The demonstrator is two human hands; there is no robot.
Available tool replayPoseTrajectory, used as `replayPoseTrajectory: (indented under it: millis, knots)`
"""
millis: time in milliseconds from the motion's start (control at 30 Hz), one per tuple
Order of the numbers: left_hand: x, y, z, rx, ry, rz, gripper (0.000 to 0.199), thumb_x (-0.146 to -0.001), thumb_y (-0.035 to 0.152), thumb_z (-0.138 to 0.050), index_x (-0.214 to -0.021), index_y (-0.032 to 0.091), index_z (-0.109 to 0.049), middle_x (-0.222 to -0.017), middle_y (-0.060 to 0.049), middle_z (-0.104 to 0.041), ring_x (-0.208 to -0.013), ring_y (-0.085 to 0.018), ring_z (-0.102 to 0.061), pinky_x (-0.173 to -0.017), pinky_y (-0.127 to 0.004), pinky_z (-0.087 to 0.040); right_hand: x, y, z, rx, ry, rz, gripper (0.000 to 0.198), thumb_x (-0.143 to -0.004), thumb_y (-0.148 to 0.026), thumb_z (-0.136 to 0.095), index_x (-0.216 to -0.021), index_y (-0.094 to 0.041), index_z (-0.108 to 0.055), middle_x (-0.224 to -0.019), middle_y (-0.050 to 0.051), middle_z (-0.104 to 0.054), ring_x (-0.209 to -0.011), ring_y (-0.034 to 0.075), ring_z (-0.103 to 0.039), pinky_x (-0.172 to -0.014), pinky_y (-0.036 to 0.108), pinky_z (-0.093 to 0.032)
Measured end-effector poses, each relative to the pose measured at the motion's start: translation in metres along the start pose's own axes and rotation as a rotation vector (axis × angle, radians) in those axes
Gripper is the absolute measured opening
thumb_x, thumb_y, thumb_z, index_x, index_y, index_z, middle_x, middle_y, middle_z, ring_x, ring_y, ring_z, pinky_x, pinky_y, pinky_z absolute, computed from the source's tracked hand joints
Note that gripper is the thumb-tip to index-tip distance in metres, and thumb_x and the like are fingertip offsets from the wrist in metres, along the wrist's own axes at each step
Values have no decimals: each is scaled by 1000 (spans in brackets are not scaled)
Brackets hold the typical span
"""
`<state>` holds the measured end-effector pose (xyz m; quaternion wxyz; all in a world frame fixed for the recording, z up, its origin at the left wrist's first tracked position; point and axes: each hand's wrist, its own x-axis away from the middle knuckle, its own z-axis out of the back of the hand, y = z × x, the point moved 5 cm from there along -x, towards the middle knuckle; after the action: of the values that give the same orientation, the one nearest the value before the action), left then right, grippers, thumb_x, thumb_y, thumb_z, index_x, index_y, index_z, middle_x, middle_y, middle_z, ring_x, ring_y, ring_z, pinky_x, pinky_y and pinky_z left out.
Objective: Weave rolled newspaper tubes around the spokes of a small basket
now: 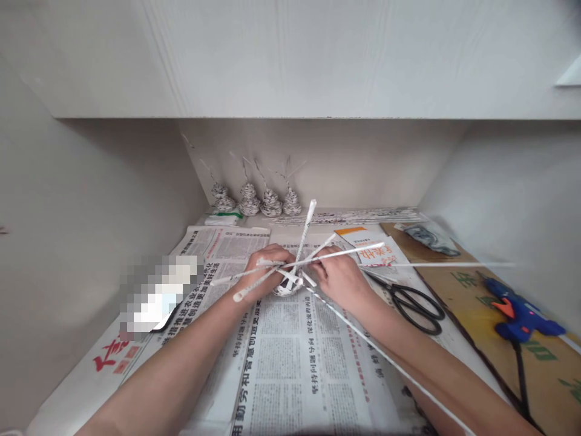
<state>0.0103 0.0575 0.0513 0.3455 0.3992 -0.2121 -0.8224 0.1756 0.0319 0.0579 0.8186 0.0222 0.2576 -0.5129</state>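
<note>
Between my hands is a small woven paper piece (pixel 287 289), with several rolled-paper tubes (pixel 308 223) sticking out of it in different directions. My left hand (pixel 265 254) is closed on its left side, fingers curled in among the tubes. On the other side, my right hand (pixel 342 275) has its fingers bent and pressed together at the tubes; its fingertips are partly hidden. One long paper tube (pixel 376 344) runs from the piece down to the lower right, across my right forearm. Newspaper (pixel 281 369) lies under the work.
Several gourd-shaped woven paper pieces (pixel 271 204) stand along the back wall. Beside them lies a bundle of paper tubes (pixel 358 216). Black scissors (pixel 391 287) and a blue glue gun (pixel 521 321) on cardboard (pixel 472 303) are to the right. A blurred-out object (pixel 163 293) lies left. A panel (pixel 290 60) overhangs.
</note>
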Motion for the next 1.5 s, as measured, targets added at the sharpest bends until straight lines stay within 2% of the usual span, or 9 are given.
replayPoseTrajectory:
  millis: [100,233,467,900,1067,1167,1267,1400,1500]
  knots:
    - [-1,-2,0,-48,8,22,17,-82,13,-57,-71,19,-68,-74,-2,-66,-76,-16,-61,-70,-25,-47,1,-2,2,23,-13,5,9,-87,-16,-56,-93,-16,-63,-92,10,-68,-86,24,-60,-77,34,-44]
    - [-2,-6,-1,-78,13,15,16,-83,13,-57,-72,18,-67,-74,-2,-65,-76,-15,-60,-72,-25,-45,1,-8,6,-7,39,99,22,-87,-20,-60,-109,-16,-61,-110,12,-65,-103,25,-55,-89,37,-42]
    - [1,2,-10,-64,-62,-16,17,-82,15,-56,-75,19,-70,-77,-4,-67,-80,-16,-62,-73,-25,-48,0,-9,-7,37,-32,156,13,-88,-20,-56,-85,-15,-68,-90,9,-69,-92,25,-55,-81,36,-40]
    - [2,-8,-16,-196,-77,16,14,-83,17,-57,-77,19,-69,-78,-4,-67,-78,-16,-62,-72,-25,-47,-3,-1,-17,119,-86,128,15,-88,-27,-58,-86,-16,-67,-89,11,-68,-91,26,-55,-82,38,-39]
    - [1,-14,-14,-210,-2,110,16,-84,23,-57,-72,18,-66,-73,-3,-67,-72,-16,-62,-68,-25,-46,-2,1,-5,132,66,95,17,-89,-30,-58,-95,-15,-66,-103,15,-66,-104,30,-51,-87,42,-39]
    - [1,-20,-12,-98,62,190,14,-82,20,-56,-70,17,-64,-67,-1,-66,-66,-15,-62,-63,-24,-46,-1,3,1,-5,141,88,14,-88,-22,-56,-96,-16,-66,-99,13,-67,-99,27,-55,-85,39,-42]
    - [1,-21,-12,-20,82,229,14,-81,17,-55,-70,17,-64,-63,0,-65,-62,-14,-61,-59,-22,-44,-1,12,-11,-330,53,-18,14,-85,-16,-57,-93,-19,-66,-86,5,-70,-78,19,-62,-73,32,-48]
    - [1,-20,-12,-9,116,238,13,-79,16,-55,-69,16,-64,-65,1,-67,-62,-14,-61,-59,-22,-43,-1,15,-34,-795,-57,-111,21,-82,-23,-61,-103,-21,-66,-91,3,-73,-74,16,-67,-70,29,-52]
    - [1,-19,-12,-17,135,263,13,-78,16,-55,-70,16,-65,-65,1,-68,-62,-14,-62,-58,-22,-43,1,14,-41,-961,-35,-213,26,-80,-32,-65,-103,-19,-66,-97,5,-73,-75,16,-68,-69,29,-54]
